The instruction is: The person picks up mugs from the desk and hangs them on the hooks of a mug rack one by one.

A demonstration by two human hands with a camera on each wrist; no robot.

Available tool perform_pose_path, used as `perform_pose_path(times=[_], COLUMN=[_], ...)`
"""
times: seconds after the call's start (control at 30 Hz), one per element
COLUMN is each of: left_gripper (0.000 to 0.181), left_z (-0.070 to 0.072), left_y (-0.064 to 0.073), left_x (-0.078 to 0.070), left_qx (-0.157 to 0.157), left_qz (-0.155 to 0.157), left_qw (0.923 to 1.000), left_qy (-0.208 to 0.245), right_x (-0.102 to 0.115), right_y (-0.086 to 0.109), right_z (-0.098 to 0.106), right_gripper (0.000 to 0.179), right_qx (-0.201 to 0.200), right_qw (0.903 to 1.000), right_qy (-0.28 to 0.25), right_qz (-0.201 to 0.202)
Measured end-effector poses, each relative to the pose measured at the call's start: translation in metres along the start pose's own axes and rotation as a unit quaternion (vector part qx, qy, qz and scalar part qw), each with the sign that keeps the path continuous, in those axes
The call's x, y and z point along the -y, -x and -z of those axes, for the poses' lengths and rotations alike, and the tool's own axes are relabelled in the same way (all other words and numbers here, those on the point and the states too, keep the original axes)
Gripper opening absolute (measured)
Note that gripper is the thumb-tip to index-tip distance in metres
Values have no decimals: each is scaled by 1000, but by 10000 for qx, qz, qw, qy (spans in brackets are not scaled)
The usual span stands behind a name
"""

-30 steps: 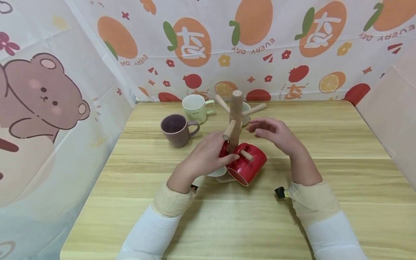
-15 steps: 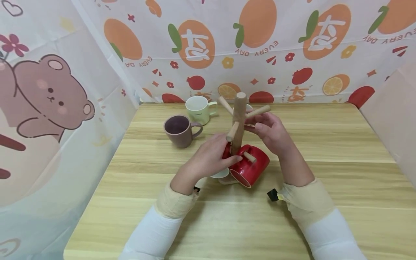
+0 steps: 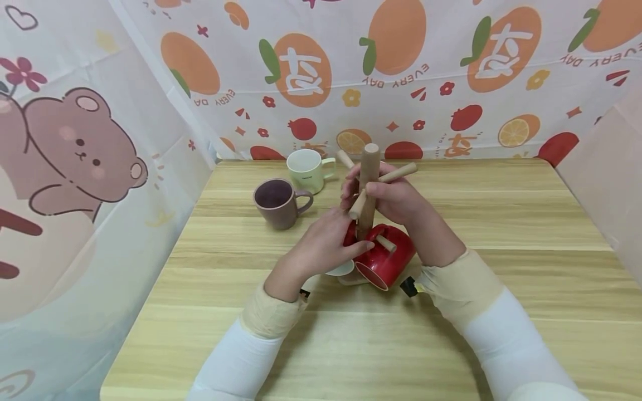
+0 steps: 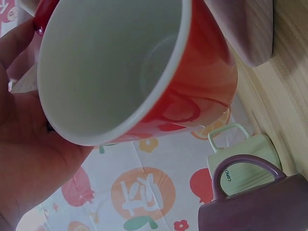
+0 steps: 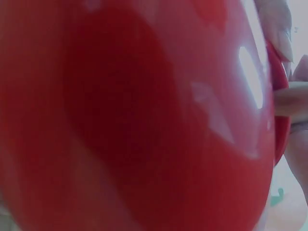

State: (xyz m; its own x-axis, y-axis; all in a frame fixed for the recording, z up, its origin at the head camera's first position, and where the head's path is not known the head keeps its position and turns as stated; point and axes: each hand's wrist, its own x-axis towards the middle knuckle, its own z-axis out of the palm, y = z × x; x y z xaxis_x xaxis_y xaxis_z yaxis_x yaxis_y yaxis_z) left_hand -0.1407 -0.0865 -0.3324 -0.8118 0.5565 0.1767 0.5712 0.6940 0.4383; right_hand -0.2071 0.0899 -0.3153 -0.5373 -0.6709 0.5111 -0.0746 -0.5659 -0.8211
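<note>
Left of the wooden mug tree [image 3: 370,162] stand a purple mug [image 3: 281,213] and a pale green mug [image 3: 307,179]. At its near left, the left hand [image 3: 325,239] grasps a white-lined red mug [image 4: 207,72]; at its near right, a glossy red mug [image 3: 390,259] hangs by its handle from a peg [image 3: 386,243]. The right hand [image 3: 398,197], previously apart, now curls its fingers round the post [image 3: 366,220], probably steadying it.

Wooden mug stand [image 3: 370,167], round post, angled pegs, upright mid-table. Glossy red mug [image 3: 390,259] hangs at its near right, handle over a peg, tilted, mouth down toward near left. Second mug [image 4: 106,77], red outside, white inside, tilted just left of the post, mostly covered from above.
</note>
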Motion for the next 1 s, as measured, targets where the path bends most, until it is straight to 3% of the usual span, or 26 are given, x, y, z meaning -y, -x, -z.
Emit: perform_pose_path(times=[0.17,0.27,0.5,0.6,0.8,1.0], left_gripper=[41,31,31,43,87,87], left_z=[-1,-1,0,-4,-19,-33], left_y=[1,1,1,3,6,6], left_x=[0,-1,-4,-10,-34,-42], left_qx=[-24,20,-73,-365,-1089,-1499], left_qz=[-48,-30,8,104,716,969], left_qw=[10000,10000,10000,9991,9896,9805], left_qy=[64,86,27,-208,-601,-824], right_x=[-2,-3,-6,-8,-10,-10], right_y=[-7,-7,-8,-9,-10,-9], right_z=[-4,-8,-20,-23,-24,-25], right_gripper=[25,17,10,10,8,7], right_qx=[-16,-331,-1113,-1251,-1491,-1662], right_qw=[9999,9991,9915,9893,9838,9811], right_qy=[10,183,616,682,913,913], right_qz=[112,187,274,327,384,375])
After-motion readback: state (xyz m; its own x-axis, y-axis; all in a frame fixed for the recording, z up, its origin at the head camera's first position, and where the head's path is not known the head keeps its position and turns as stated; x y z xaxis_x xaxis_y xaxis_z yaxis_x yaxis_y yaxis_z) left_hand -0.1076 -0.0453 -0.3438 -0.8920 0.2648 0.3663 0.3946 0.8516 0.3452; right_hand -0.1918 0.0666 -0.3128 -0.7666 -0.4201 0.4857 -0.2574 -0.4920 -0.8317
